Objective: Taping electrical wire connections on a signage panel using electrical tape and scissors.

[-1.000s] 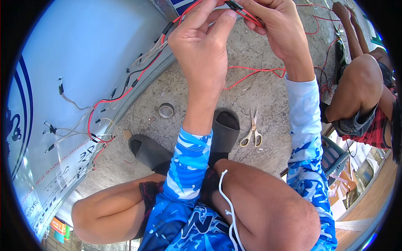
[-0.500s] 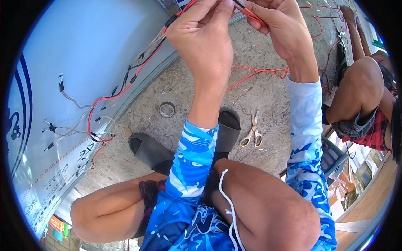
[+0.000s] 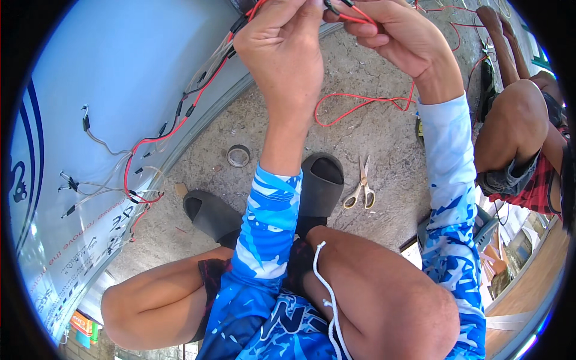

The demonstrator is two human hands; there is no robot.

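My left hand (image 3: 282, 54), at the top edge, is closed on a red wire bundle (image 3: 219, 72) with black wrapped bands. The bundle runs down the pale panel at the left. My right hand (image 3: 405, 42) grips a doubled red wire (image 3: 358, 18) with a black piece on it, close to the left fingertips. The fingertips are partly cut off by the frame's top edge. Another length of red wire (image 3: 345, 105) loops on the concrete floor beneath my hands.
Scissors (image 3: 362, 186) and a tape roll (image 3: 238, 156) lie on the floor near my slippers (image 3: 322, 183). Thin leads with black-wrapped ends (image 3: 71, 181) spread over the pale panel (image 3: 120, 78). Another person (image 3: 516, 120) crouches at the right, hands near red wires.
My left hand and forearm have shifted slightly left, showing more of the red wire loop on the floor. My right forearm has moved right. Both hands still hold wire.
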